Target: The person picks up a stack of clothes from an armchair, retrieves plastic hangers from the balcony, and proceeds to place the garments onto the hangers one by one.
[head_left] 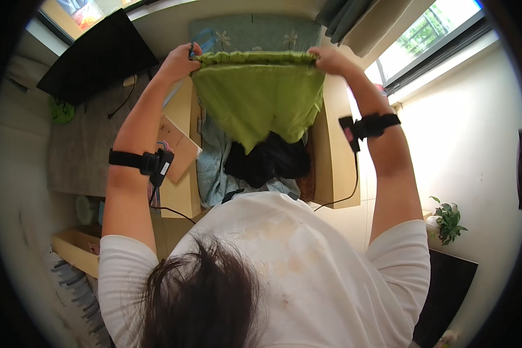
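Green shorts [258, 95] with a gathered elastic waistband hang stretched out in front of me. My left hand [182, 62] grips the waistband's left end, fingers closed on the cloth. A light-blue looped strip [206, 42], perhaps a plastic hanger, shows beside that hand; whether I hold it too is unclear. At the other end of the waistband, my right hand [329, 60] is closed on the cloth. Below the shorts' hem lie a black cloth [267, 162] and a grey-blue cloth [213, 165], both partly hidden.
A dark flat screen [98, 55] stands at the left on a grey-brown surface [78, 156]. Light wooden panels [336, 156] flank the cloths, with a pinkish-brown notebook [177, 151] on the left side. A potted plant [448, 221] is near the right wall, below a window [429, 37].
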Tool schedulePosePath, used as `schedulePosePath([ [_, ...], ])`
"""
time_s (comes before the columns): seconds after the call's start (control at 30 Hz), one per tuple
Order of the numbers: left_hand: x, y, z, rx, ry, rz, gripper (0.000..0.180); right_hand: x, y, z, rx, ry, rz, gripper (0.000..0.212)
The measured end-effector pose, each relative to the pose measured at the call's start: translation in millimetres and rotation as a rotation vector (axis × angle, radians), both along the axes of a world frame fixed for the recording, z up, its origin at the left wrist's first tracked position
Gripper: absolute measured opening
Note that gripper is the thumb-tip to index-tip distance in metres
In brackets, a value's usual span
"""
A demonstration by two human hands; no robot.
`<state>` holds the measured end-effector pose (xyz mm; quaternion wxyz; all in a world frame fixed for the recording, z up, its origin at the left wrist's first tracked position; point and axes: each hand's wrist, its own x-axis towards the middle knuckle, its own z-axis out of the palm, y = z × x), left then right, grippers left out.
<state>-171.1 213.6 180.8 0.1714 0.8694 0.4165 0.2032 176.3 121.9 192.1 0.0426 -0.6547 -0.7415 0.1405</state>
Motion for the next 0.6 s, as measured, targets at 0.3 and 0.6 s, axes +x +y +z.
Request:
schedulePosePath([
  [0.3,3,10,53,0.163,-0.019,0.232,0.029,-5,42,64,0.069,0.399,0.02,0.033],
  [0.6,-12,-10,112,-0.194,-0.19,0.234,0.022,3,28,136,0.164,0.344,0.02,0.033],
])
